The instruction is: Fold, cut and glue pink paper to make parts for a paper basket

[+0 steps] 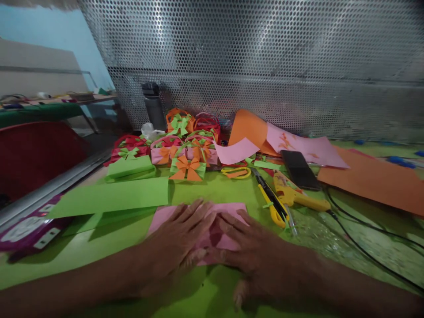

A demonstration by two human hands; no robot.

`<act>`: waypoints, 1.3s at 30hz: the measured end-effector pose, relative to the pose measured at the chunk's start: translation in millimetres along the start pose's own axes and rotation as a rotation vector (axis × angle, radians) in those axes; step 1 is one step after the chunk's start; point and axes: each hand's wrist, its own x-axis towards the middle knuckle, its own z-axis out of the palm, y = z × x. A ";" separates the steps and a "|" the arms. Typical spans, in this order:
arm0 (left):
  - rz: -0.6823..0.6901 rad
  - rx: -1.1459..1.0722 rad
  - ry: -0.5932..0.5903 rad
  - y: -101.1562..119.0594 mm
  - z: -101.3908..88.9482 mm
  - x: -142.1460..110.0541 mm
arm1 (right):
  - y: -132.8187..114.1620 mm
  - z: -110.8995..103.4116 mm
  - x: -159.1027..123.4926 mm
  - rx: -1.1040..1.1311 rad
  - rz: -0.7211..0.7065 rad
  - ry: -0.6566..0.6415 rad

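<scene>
A pink sheet of paper (228, 210) lies on the green tabletop in front of me, partly covered by both hands. My left hand (180, 234) rests flat on its left half, fingers stretched out and pointing away from me. Over the right half spreads my right hand (255, 247), palm down, with the fingers apart. The fingertips of both hands come close together near the sheet's middle. Left of the pink sheet, a folded light-green paper (119, 196) stands partly raised. To the right are yellow-handled scissors (270, 203) and a box cutter (265, 185).
Small paper baskets with bows (187, 150) cluster at the back, beside a dark bottle (154, 106). A yellow glue gun (298, 198) with a black cable, a phone (300, 170) and orange sheets (374, 179) lie right. A purple power strip (33, 227) sits left. Perforated metal rises behind.
</scene>
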 end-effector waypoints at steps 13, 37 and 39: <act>0.126 0.247 0.255 -7.4 26.4 -3.2 | 7.5 6.5 -7.9 0.016 0.136 0.027; -0.065 0.178 0.168 8.2 14.2 2.9 | -23.6 34.5 -3.4 -0.465 -0.061 0.482; -0.074 0.183 0.176 8.3 15.2 2.3 | -24.7 40.2 -3.4 -0.516 -0.040 0.431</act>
